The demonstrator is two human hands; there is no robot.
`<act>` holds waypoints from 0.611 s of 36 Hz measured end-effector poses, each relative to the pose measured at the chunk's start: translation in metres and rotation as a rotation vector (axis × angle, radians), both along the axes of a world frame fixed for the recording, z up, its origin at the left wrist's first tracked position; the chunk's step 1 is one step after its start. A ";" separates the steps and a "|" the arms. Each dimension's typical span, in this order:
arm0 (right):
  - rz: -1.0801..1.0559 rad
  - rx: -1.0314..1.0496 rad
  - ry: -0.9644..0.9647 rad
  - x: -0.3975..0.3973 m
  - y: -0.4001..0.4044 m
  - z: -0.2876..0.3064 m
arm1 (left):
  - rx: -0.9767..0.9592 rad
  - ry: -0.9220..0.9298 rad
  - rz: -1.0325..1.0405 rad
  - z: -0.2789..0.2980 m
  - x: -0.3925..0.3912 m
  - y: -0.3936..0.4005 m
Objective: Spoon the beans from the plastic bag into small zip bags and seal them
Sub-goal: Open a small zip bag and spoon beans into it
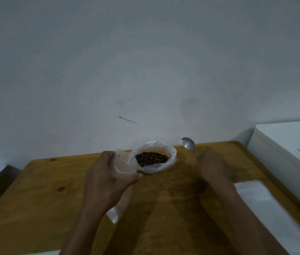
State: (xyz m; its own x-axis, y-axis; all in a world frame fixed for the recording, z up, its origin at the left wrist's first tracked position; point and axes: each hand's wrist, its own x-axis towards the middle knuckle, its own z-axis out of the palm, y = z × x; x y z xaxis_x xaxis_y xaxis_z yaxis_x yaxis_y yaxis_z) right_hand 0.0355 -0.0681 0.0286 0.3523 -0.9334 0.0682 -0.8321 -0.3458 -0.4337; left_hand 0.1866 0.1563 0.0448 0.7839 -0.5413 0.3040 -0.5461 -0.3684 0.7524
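Beans (152, 158), dark brown, sit in a heap inside the plastic bag (165, 163), whose mouth is rolled open. We note the bag resting on the wooden table (40, 196) near its far edge, close to the pale wall (145, 61).

Left hand (107, 178): we see it gripping a small zip bag (125, 164), fingers curled over the far side of the mouth and thumb on the near side, holding the opening spread. The zip bag's mouth sits just beside the plastic bag, touching or nearly touching its left rim; we cannot tell which. The rest of the zip bag hangs down below the hand toward the table, its lower corner showing past the wrist.

Right hand (212, 165): fingers curled round the handle of a metal spoon (188, 143). The spoon bowl is raised, to the right of the plastic bag and apart from it, showing against the wall just above the table's far edge. We see nothing in the bowl, though the light is dim.

To the right on the table lies a flat stack of clear bags (267, 205), partly under the right forearm's line. A white box-like unit (289, 144) stands past the table's right edge. A short dark mark (128, 120) shows on the wall above the plastic bag.
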 end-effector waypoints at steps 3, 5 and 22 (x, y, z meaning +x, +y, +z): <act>0.060 -0.021 -0.299 -0.004 0.000 0.014 | 0.007 -0.010 0.005 -0.002 0.004 0.005; 0.149 -0.034 -0.391 -0.005 0.004 0.028 | 0.024 -0.010 0.012 -0.003 0.007 0.007; 0.205 0.215 -1.003 0.017 0.029 0.027 | 0.105 0.010 0.015 -0.009 0.015 0.002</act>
State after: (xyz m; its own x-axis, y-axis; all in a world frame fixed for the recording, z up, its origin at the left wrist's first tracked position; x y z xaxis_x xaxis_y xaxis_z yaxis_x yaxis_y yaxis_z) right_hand 0.0521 -0.0393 0.0553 0.3789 -0.8892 0.2563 0.0093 -0.2733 -0.9619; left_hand 0.2013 0.1586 0.0363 0.7950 -0.5577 0.2388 -0.5328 -0.4534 0.7145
